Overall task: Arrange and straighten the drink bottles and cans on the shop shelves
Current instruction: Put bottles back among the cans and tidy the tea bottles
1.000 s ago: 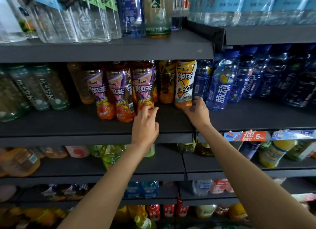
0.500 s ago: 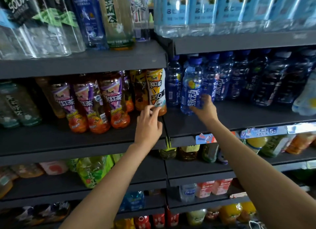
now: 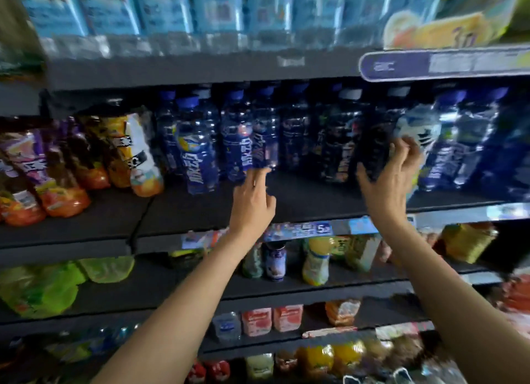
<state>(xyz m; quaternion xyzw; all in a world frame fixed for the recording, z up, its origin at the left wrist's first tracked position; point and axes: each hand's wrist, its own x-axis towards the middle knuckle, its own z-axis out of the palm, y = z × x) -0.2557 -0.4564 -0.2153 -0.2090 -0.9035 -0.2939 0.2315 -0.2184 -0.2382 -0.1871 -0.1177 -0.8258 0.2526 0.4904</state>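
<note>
Hands first: the left hand (image 3: 252, 195) reaches up with its fingers loosely extended, the fingertips (image 3: 262, 172) just at the base of a blue sports-drink bottle (image 3: 259, 142), touching or nearly so; blur hides which, and it grips nothing. The right hand (image 3: 387, 183) is spread round the lower part of a dark-labelled bottle (image 3: 370, 145), thumb to one side and fingers to the other; whether it has closed on the bottle I cannot tell.

Both bottles stand above and ahead of the hands, long axes upright, in a row of blue-capped bottles set well back from the lip of the dark shelf (image 3: 301, 203). Each hand is nearest its own bottle, so a likely next move is to draw them forward along the bare shelf front.

Left of the row lean iced-tea bottles (image 3: 134, 154). Overhead, the upper shelf (image 3: 200, 68) leaves little room above the caps, so lifting looks tight.
</note>
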